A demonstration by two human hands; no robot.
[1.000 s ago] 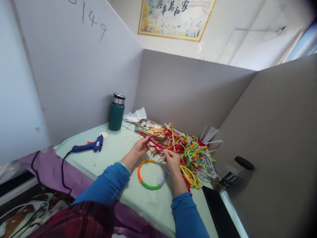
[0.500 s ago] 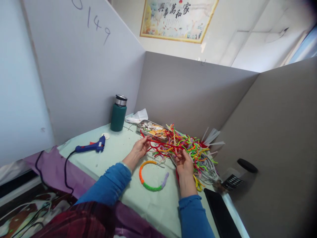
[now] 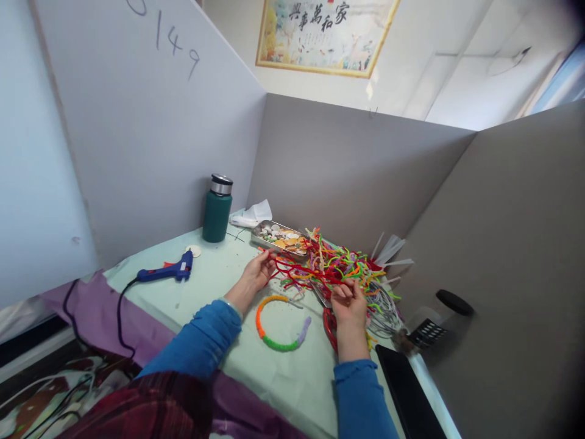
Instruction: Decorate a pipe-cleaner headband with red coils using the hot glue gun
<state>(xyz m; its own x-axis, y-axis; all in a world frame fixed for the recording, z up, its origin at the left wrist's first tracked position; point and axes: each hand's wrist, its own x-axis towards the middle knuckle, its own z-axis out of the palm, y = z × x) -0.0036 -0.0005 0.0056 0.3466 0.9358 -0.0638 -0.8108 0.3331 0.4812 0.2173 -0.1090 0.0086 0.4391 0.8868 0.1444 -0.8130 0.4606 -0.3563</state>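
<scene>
My left hand [image 3: 257,272] is closed on the left end of some red pipe cleaners [image 3: 297,266], which stretch across towards the right. At their other side my right hand [image 3: 350,302] has its fingers curled near the red strands; its fingertips pinch there. A pile of many-coloured pipe cleaners [image 3: 361,268] lies just behind. On the table between my forearms is a C-shaped ring [image 3: 280,347] wrapped in orange, green, yellow and lilac, with a bare grey tip. Red-handled scissors [image 3: 329,329] lie beside my right wrist, partly hidden by it.
A blue glue gun [image 3: 167,271] with a black cord lies at the left, near a green bottle [image 3: 217,210]. Behind are a metal tray [image 3: 278,238] of small pieces and white tissue [image 3: 253,213]. A black flat object [image 3: 406,390] lies right. Grey partitions [image 3: 356,164] enclose the table.
My right hand has moved right and slightly away from the left, uncovering the red scissors handles. My left hand has stayed nearly in place, and the view has shifted slightly.
</scene>
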